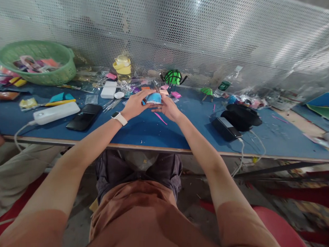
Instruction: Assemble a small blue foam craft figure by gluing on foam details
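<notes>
A small blue rounded piece [154, 98] is held between my two hands above the blue table mat. My left hand [135, 103], with a watch at the wrist, closes on it from the left. From the right, the fingers of my right hand [168, 106] grip its other side. A thin pink strip [160, 118] lies on the mat just below my hands. Behind them are pink pieces [176, 94] and a green ball with black netting [173, 77].
A green basket [59, 76] of scraps stands at the left, near a white power strip [57, 113] and a black phone [84, 117]. On the right are an open black case [241, 117], a cabled device [227, 129] and a plastic bottle [224, 85]. Perforated metal rises behind.
</notes>
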`<state>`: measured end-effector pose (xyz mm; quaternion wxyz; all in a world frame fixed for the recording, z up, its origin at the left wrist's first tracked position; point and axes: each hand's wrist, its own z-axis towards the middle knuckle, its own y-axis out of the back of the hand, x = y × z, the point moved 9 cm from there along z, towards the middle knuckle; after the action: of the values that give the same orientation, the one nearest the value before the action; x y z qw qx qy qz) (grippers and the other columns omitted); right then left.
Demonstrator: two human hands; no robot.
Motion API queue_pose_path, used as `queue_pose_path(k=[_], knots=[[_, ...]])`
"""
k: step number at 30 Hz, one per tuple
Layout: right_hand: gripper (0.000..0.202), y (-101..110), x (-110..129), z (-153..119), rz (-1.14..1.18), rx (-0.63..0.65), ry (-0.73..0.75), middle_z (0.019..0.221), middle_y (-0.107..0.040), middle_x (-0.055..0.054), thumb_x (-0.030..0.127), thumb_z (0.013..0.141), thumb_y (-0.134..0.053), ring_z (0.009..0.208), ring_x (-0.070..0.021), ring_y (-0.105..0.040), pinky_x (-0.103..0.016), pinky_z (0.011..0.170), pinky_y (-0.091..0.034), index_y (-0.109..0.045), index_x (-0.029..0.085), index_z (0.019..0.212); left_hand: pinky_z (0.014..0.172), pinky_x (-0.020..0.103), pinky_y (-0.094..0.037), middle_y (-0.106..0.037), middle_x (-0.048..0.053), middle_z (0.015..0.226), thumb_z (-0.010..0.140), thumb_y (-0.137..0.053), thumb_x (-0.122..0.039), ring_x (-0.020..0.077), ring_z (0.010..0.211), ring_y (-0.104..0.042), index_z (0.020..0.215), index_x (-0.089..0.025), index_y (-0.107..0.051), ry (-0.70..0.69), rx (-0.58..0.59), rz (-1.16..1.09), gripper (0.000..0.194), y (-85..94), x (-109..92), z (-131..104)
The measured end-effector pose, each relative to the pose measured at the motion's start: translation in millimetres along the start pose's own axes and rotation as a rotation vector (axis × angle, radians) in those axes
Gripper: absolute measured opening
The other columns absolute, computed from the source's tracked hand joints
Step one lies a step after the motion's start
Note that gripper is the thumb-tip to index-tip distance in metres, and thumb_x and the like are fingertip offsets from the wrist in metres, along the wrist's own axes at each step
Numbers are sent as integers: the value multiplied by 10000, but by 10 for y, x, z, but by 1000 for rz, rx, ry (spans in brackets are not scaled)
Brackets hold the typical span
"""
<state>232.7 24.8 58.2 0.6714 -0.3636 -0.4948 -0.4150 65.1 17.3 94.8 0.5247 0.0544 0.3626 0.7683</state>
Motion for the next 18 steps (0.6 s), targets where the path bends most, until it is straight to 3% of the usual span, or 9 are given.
queue_pose_path(k=[4,9,12,15,18], knots=[[851,17,4,17,-4,-37,29,1149,-894,-63,940,760,-982,984,-254,-881,-447,941,-788,-741,288,1251,1043,462,-728,-735,147,1696,1057,-813,-188,335,1383,-813,1683,-304,-666,2,27,-10,654,-31,-1,2],[836,94,22,41,41,-93,56,1179,-880,-30,896,783,-1001,968,-176,-861,-344,932,-760,-751,266,1272,1168,561,-705,-667,199,1698,1063,-879,-343,406,1560,-695,1689,-280,-625,-61,-27,-11,679,39,-72,13],[797,187,35,52,32,-155,64,1140,-873,-17,901,789,-995,969,-170,-863,-317,917,-749,-739,277,1214,1238,621,-658,-711,199,1582,1133,-793,-396,411,1531,-702,1571,-267,-695,-102,-75,43,467,118,-107,23],[805,287,20,64,10,-216,72,1153,-868,-21,921,756,-996,1040,-209,-883,-354,950,-754,-712,304,1189,1202,626,-659,-766,174,1407,1192,-677,-355,386,1399,-762,1387,-252,-764,-124,-125,92,237,176,-102,33],[837,342,7,81,-27,-242,103,1169,-854,-18,909,704,-1027,1108,-237,-874,-412,1006,-759,-712,326,1216,1145,586,-677,-776,157,1289,1210,-591,-274,353,1288,-794,1302,-235,-771,-97,-154,77,205,186,-41,37]])
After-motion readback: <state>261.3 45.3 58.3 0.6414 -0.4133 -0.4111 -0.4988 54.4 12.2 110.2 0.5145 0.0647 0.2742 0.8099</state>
